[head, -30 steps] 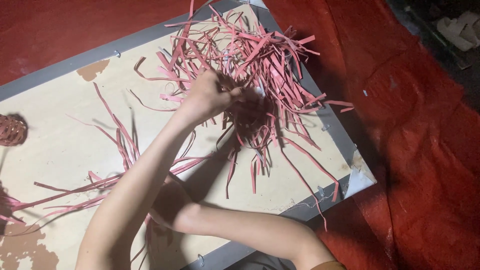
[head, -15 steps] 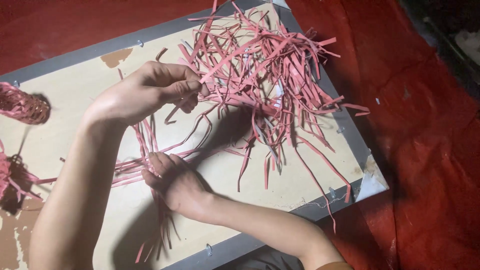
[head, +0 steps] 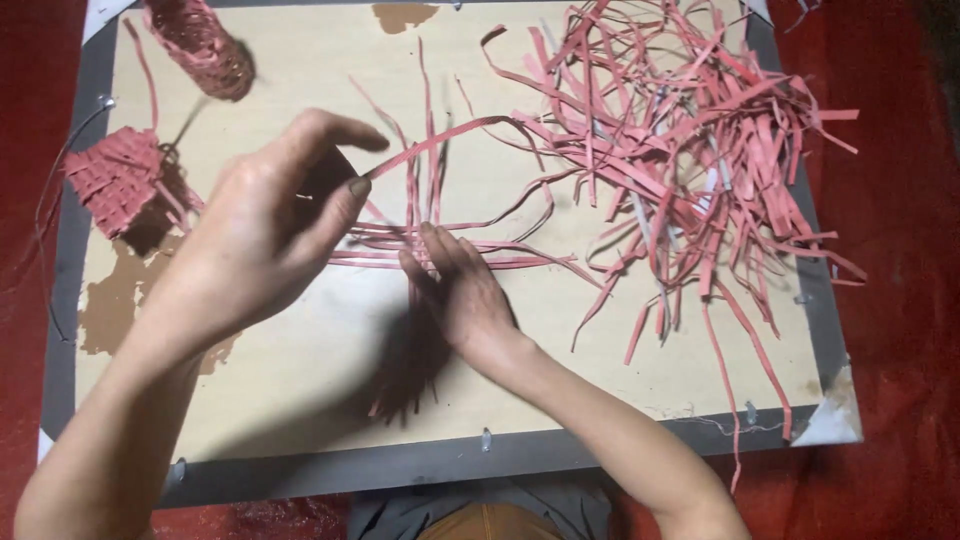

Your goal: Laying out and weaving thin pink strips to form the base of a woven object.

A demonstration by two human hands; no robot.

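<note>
Basically the weak spot is the crossing of laid strips (head: pixel 440 250) under the right hand (head: pixel 462 295): only that palm pins them to the board (head: pixel 300 380), so if it lifts or slides, the flat horizontal strips would likely skew and the upright ones fan out of line. Second risk is the single pink strip (head: pixel 450 135) in the left hand (head: pixel 265 235): it arcs up and right into the loose strip pile (head: pixel 690 150), and its far end looks tangled there, so a hard pull could drag other strips across the board or kink it. Hard to tell whether that end is free. Left hand sits raised above the board, thumb and forefinger pinched on the near end of the strip, the other fingers curled loosely behind; the grip is narrow, no real gap showing. Right hand is flat, fingers (head: pixel 445 250) straight and close together, tips resting on the crossing, not gripping anything. Crossing lies about mid-board, just beside the left hand's pinch; the pile is near it on the right, spilling past the grey frame (head: pixel 820 330). A small woven piece (head: pixel 120 180) and a woven roll (head: pixel 205 45) sit at the top left, well apart from both hands, so no snag from them.
</note>
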